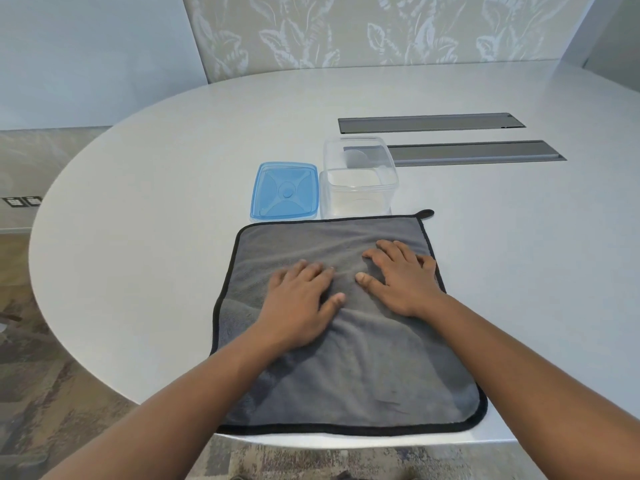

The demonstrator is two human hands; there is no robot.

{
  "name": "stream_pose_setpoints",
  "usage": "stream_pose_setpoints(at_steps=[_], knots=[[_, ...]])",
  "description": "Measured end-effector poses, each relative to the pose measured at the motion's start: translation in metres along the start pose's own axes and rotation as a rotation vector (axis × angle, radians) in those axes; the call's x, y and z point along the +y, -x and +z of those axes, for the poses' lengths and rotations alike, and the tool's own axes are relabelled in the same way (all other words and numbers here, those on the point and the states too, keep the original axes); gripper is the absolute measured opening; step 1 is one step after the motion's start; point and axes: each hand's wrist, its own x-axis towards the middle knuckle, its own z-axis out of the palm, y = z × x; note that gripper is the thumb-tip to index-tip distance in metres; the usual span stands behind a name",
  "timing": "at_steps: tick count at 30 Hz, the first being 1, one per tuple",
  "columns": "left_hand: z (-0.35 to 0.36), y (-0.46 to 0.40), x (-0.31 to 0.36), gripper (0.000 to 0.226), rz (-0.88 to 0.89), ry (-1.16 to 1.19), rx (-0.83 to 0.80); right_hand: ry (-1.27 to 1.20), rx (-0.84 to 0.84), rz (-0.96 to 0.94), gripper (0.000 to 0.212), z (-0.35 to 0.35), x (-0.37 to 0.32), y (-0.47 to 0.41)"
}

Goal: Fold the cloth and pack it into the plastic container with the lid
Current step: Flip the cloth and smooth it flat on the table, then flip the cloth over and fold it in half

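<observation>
So the grey cloth (346, 358) is lying flat and unfolded on the desk (138, 220), right at the near edge in front of me. It has a black trim all the way round and a little black hanging loop (425, 214) sticking out at the far right corner. Not perfectly smooth either, there are a few soft wrinkles bunched up in the middle between my hands and a crease near the left edge.

My left hand (300, 299) is palm down on the cloth, fingers spread and pointing away from me, thumb out to the right. My right hand (401, 273) is doing the same thing just beside it, a bit further out and closer to the right edge of the cloth, fingers spread flat, thumb pointing toward the left hand. Neither one is pinching or gripping anything, they're just pressing down on the fabric.

Just past the far edge of the cloth sits the clear plastic container (360, 178), upright and open, with nothing in it that I can see. Right next to it on the left is the blue lid (284, 190), lying flat on the desk, off the container.

Further back on the right there are two long dark slots (478, 152) set into the pale desk top. Behind all that is a wall with a leafy pattern (346, 32), and there's mottled carpet (52, 393) down on the left.
</observation>
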Motion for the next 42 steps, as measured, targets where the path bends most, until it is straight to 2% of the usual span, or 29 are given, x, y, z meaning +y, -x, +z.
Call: stream_pose_setpoints(at_steps=[3,8,11,15,17,21,26,31,42], knots=[[0.012,0.003,-0.015,0.087,-0.111,-0.018,-0.186,0.043,0.045,0.041,0.08,0.007,-0.003,0.0],[0.016,-0.005,-0.017,0.103,-0.177,-0.021,-0.199,0.079,0.025,0.094,0.088,0.006,-0.002,-0.005],[0.014,-0.006,-0.018,0.103,-0.166,-0.001,-0.166,0.091,0.032,0.095,0.091,0.005,0.002,-0.006],[0.015,0.005,-0.019,0.095,-0.038,-0.016,0.024,0.089,0.063,0.111,0.094,0.005,0.004,-0.007],[0.016,0.009,-0.019,0.097,-0.041,-0.041,-0.012,0.097,0.049,0.113,0.095,0.004,0.004,-0.008],[0.018,0.003,-0.021,0.11,-0.107,-0.041,-0.202,0.121,-0.008,0.111,0.098,0.002,0.002,-0.008],[0.007,-0.015,-0.036,0.097,-0.129,-0.052,-0.068,0.121,-0.107,0.096,0.104,-0.004,0.005,-0.008],[0.012,-0.022,-0.053,0.102,-0.259,-0.062,-0.128,0.121,-0.02,0.079,0.103,0.003,0.007,-0.002],[0.017,-0.024,-0.052,0.112,-0.344,-0.042,-0.09,0.109,0.026,0.034,0.103,0.004,0.011,0.0]])
